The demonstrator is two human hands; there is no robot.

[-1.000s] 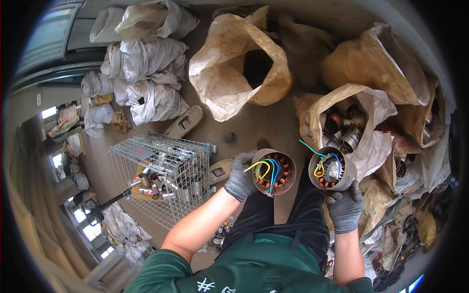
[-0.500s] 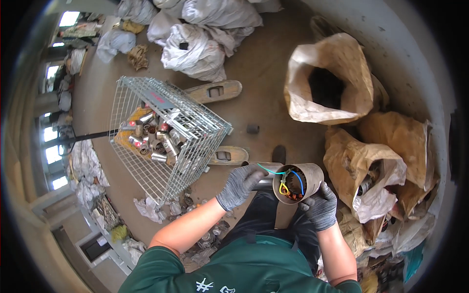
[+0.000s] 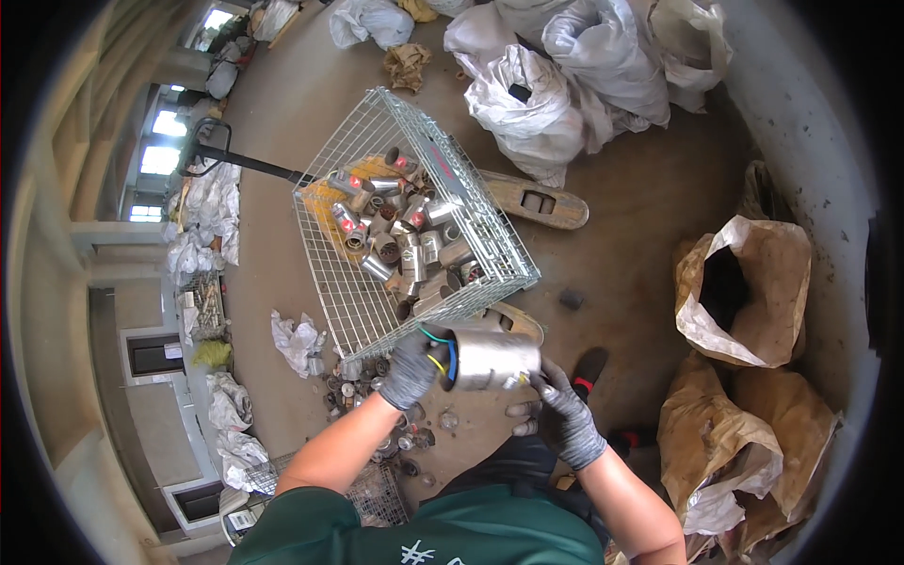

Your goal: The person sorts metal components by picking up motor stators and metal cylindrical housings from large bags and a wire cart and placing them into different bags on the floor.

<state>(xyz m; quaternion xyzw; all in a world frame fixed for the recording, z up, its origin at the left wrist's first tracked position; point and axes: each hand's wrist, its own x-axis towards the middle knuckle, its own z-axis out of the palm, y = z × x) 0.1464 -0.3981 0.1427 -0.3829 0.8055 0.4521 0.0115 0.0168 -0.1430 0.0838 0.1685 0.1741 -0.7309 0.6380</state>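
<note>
Between my hands, over the near corner of the wire cage, I hold a silvery cylindrical motor stator (image 3: 497,360) on its side. Green, blue and yellow wires come out of its left end. My left hand (image 3: 412,369), in a grey glove, is closed on that wired end, with some fingers hidden behind it. At the other end, the fingers of my right hand (image 3: 570,414), also gloved, press on the shell's lower rim, the lower fingers curled beneath. The windings inside do not show from this angle.
A wire cage (image 3: 325,282) holding several metal cylinders sits on a pallet truck (image 3: 556,205) with a black handle (image 3: 226,155). White sacks (image 3: 527,118) stand beyond; an open paper-like sack (image 3: 786,311) and brown sacks (image 3: 687,414) are at right. Small scrap parts (image 3: 363,381) litter the floor.
My view has swung, and the stator with both hands now sits further left, close to the cage. The stator has turned from showing its open wired end to lying sideways, wires leftward.
</note>
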